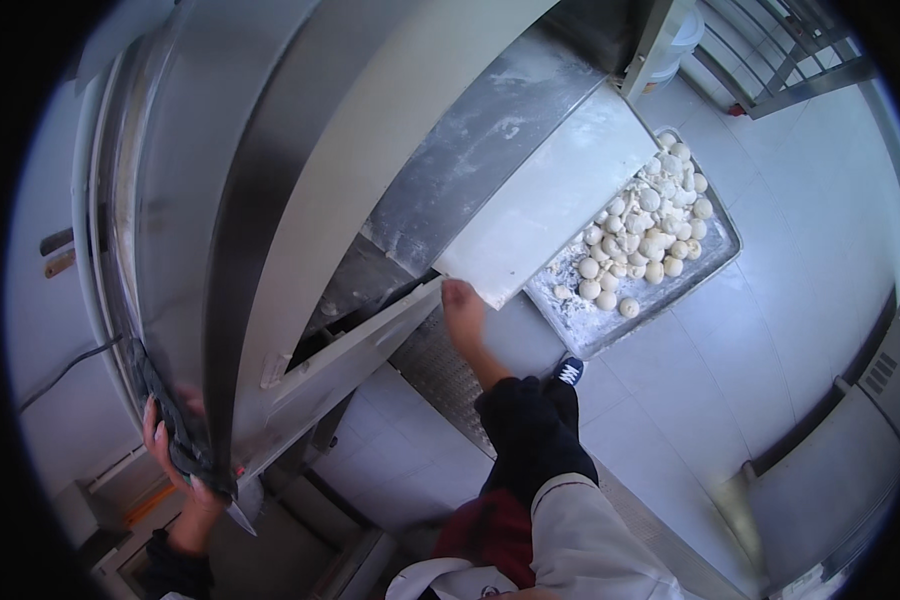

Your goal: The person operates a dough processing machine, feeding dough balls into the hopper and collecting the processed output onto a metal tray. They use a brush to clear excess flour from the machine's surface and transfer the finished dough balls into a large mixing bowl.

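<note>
My left hand (166, 446) is at the lower left, its fingers around a dark cloth (166, 409) bunched on the steel top of a machine (187, 187). From under the cloth's lower end a knife blade (241, 519) sticks out; its handle is hidden. With fingers curled, my right hand (461, 300) touches the near corner of a pale sloping chute panel (544, 202), where it meets the machine's side frame. Whether those fingers grip the edge is hidden. Below the panel, a metal tray (671, 306) holds a heap of round white dough balls (649, 200) and loose flour.
Beside the panel slopes a floured grey metal surface (487, 135). A metal rack (787, 67) and white buckets (667, 56) stand at the top right. At the far left, a cable (67, 375) runs to the machine. My shoe (570, 370) is near the tray's corner.
</note>
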The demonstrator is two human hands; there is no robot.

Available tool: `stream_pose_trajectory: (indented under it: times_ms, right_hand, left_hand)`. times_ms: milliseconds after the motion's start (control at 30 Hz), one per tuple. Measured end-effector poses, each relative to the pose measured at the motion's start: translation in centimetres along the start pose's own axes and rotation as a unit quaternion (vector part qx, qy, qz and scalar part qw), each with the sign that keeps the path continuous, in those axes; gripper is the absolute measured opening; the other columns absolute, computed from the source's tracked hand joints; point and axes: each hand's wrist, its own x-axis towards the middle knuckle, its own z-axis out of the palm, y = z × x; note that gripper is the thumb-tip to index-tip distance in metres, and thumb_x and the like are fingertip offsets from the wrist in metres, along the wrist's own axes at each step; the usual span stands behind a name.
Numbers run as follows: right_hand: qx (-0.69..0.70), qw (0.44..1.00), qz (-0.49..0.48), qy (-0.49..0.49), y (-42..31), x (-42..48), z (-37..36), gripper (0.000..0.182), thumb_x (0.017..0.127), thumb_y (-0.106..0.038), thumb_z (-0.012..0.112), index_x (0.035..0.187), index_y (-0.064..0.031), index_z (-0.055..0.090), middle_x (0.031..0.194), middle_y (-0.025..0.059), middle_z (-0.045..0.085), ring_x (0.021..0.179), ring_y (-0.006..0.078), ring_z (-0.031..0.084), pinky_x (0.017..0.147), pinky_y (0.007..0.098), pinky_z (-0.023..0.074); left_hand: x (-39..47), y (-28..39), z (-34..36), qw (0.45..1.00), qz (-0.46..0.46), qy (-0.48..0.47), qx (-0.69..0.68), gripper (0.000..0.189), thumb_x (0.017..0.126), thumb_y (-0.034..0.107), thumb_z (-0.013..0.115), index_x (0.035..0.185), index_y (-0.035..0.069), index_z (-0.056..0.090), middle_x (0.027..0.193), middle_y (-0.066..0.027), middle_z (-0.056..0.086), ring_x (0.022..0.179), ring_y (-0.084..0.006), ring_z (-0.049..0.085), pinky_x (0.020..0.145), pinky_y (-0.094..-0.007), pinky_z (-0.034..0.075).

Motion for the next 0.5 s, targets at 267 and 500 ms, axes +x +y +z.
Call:
stream_pose_trajectory:
  times_ms: [267, 500]
  right_hand:
    - [-0.387, 0.846, -0.314, -0.190, -0.2, 14.3, 7.5, 0.019, 0.085, -0.012, 0.053, 0.093, -0.0083, 0.070, 0.109, 0.0146, 0.064, 0.094, 0.0268, 0.066, 0.078, 0.0391, 0.0525]
    - [-0.389, 0.793, -0.319, -0.342, -1.9, 14.9, 5.1, 0.019, 0.083, -0.011, 0.054, 0.096, -0.0063, 0.067, 0.102, 0.0137, 0.065, 0.094, 0.0272, 0.065, 0.079, 0.0391, 0.0521]
  left_hand:
    - [-0.4, -1.2, 2.4, 1.000, -0.026, -0.013, -0.003, 0.070, 0.091, 0.054, 0.034, 0.141, 0.005, 0.031, 0.147, -0.0211, 0.030, 0.137, -0.0368, 0.029, 0.112, -0.0511, 0.021]
    - [-2.5, -1.5, 3.0, 0.997, -0.072, 0.034, 0.016, 0.074, 0.090, 0.062, 0.029, 0.137, 0.006, 0.035, 0.142, -0.0242, 0.033, 0.131, -0.0405, 0.035, 0.110, -0.0552, 0.023]
